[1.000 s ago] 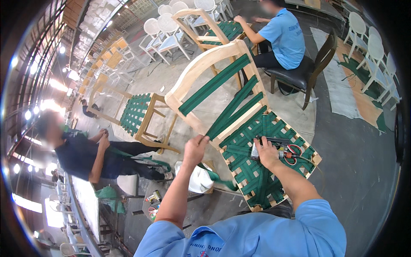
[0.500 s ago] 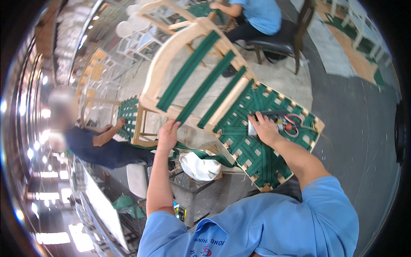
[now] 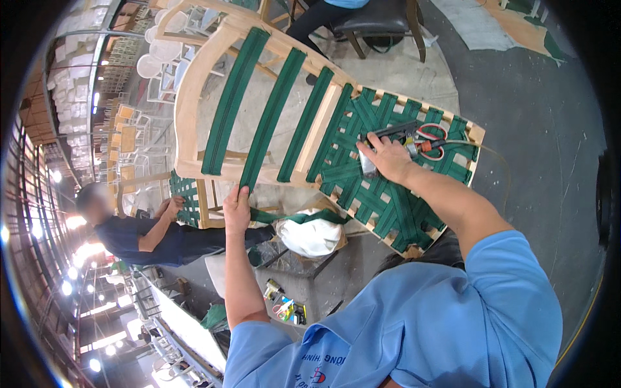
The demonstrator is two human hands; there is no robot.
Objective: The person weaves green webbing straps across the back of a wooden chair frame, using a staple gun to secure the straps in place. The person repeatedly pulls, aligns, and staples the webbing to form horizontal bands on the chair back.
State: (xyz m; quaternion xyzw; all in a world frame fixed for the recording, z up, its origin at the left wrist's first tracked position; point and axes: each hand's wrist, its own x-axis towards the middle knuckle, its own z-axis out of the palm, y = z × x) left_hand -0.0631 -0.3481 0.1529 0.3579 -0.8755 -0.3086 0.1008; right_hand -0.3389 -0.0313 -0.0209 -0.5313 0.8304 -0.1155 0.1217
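Observation:
A bare wooden chair frame (image 3: 187,123) lies in front of me, with green webbing straps across its back and a woven green webbing seat (image 3: 394,210). My left hand (image 3: 237,208) is closed in a pinch on the lower end of the middle green back strap (image 3: 268,123), at the frame's near rail. On the seat, my right hand (image 3: 387,160) grips a black and silver staple gun (image 3: 369,167), its fingers over the tool's body. An air hose (image 3: 462,142) runs from it to the right. Beside it lie scissors with red handles (image 3: 432,131).
A co-worker in dark clothes (image 3: 155,239) handles another green-webbed chair (image 3: 187,200) at the left. A white bag (image 3: 310,236) and loose green webbing (image 3: 262,216) lie below the frame. A dark padded chair (image 3: 378,21) with a seated person stands at the far side.
The view has turned, so the chair frame appears farther left and more upright. My left hand still pinches the strap end, and my right hand stays on the staple gun.

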